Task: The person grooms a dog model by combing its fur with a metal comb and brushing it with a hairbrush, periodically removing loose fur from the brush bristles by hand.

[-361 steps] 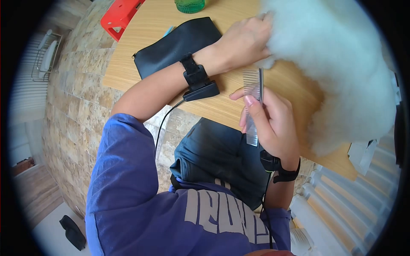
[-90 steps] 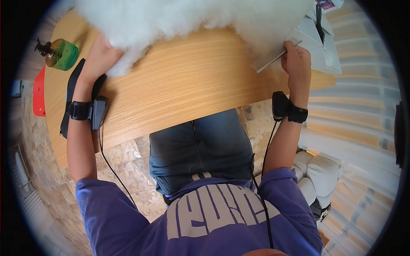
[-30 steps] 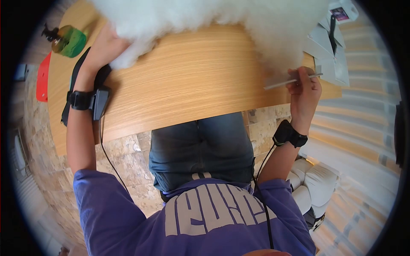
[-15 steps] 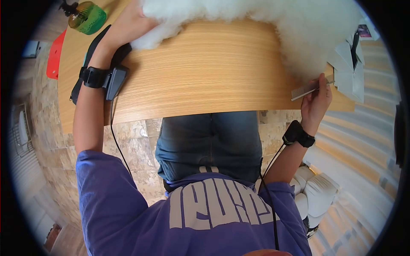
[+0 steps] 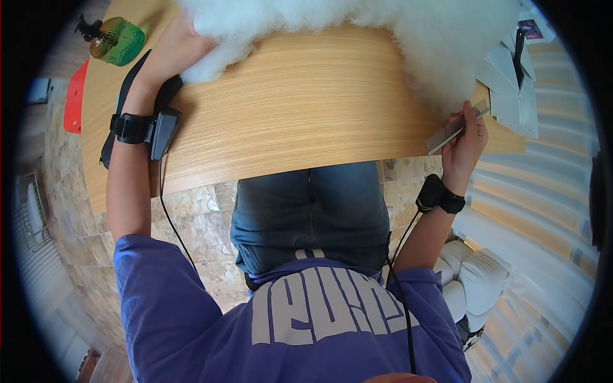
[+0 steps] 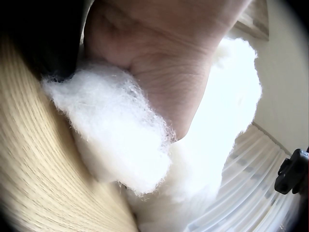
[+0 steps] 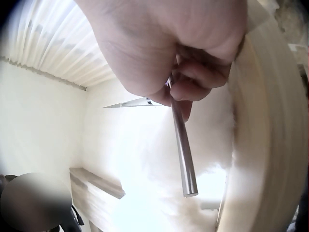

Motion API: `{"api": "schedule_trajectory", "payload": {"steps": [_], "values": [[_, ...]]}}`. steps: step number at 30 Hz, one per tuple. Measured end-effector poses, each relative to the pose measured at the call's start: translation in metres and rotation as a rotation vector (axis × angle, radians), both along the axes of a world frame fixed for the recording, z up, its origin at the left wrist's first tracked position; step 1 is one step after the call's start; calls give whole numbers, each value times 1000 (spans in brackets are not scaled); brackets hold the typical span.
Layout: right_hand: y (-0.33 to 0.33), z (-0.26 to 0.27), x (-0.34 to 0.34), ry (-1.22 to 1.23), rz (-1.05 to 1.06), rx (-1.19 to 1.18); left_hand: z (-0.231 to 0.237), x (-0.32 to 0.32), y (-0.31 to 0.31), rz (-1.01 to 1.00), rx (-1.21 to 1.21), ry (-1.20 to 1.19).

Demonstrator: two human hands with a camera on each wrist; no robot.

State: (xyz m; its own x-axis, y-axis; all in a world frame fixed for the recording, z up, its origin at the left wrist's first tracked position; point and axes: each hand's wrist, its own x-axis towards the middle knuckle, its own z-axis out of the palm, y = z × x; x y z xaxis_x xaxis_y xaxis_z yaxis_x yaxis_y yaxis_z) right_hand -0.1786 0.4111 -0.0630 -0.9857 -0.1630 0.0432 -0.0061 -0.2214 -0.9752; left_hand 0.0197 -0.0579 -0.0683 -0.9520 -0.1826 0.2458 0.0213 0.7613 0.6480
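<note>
A big fluffy white mass of fur (image 5: 434,45) covers the far side of the wooden table (image 5: 306,108). My left hand (image 5: 179,51) lies against its left end, fingers hidden by the fluff. In the left wrist view a white tuft (image 6: 116,130) bulges under the heel of that hand. At the table's right side my right hand (image 5: 466,140) pinches a metal comb (image 5: 445,135) between thumb and fingers. The comb slants across the hand, close to the fur's lower right edge, and its smooth round spine (image 7: 184,154) points away from the fingers in the right wrist view.
A green pump bottle (image 5: 118,41) stands at the back left. Under my left forearm lies a black pouch (image 5: 131,80). Past my right hand are white papers or boxes (image 5: 507,89) with a black-handled tool (image 5: 518,57) on them. A red stool (image 5: 75,96) stands beyond the left edge.
Twelve seconds ago the comb was upright near my body. Since three seconds ago my right hand has drawn it from the fur's edge toward the table's front, turning it. My left hand stays at the fur.
</note>
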Motion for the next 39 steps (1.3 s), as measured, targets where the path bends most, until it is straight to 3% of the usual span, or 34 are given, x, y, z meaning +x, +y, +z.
{"api": "schedule_trajectory", "payload": {"steps": [29,32,35,39], "values": [[-2,-3,3,15,0,17,-3,1,-10,25,-67,-57],[-2,-3,3,19,-6,16,-1,1,-6,39,-111,-48],[-2,-5,3,35,8,8,30,0,35,44,-35,-34],[-4,-4,5,44,-14,12,23,-2,29,-15,4,62]]}}
